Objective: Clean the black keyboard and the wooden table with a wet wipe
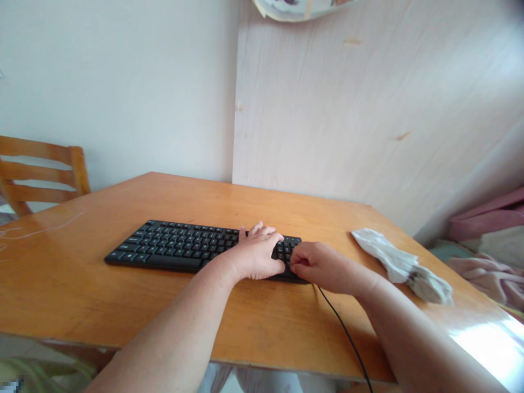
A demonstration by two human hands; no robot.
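Head view: on the table (pixel 123 204), the keyboard (pixel 178 244) stretches toward nine o'clock from the curled, narrow right hand (pixel 321 265), whose hold I cannot tell, and is best steadied under a light, wide-spread left hand (pixel 258 254).

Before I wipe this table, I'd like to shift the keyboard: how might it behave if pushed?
The keyboard is probably stiff, its long body lying straight. Low and flat, it seems unlikely to roll or tip. The curving cable may trail or drag.
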